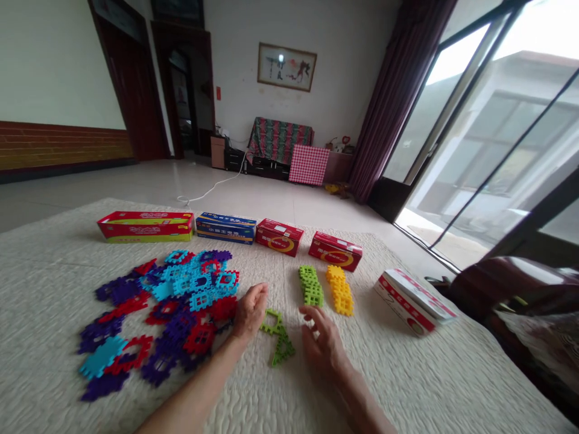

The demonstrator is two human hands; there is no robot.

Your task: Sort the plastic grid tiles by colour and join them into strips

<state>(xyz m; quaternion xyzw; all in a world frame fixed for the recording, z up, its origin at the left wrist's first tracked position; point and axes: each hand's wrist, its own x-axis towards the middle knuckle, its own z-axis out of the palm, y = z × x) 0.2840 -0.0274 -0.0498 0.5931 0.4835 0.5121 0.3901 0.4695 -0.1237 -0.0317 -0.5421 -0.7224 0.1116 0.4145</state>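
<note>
Two green waffle tiles (277, 336) lie on the cream quilted cover (407, 374) between my hands. My left hand (249, 311) rests beside them with its fingers curled, touching the upper tile's left edge; nothing shows in it. My right hand (322, 340) hovers just right of the tiles, fingers spread and empty. Beyond them lie a row of green tiles (310, 285) and a row of yellow tiles (340, 290). A loose heap of purple, red and blue tiles (172, 301) spreads to the left.
Several cartons stand in a line at the far edge: a long red one (145, 226), a blue one (225, 228), two small red ones (279, 236) (335, 251). A white and red box (414, 300) lies at right. Glass doors (497, 132) beyond.
</note>
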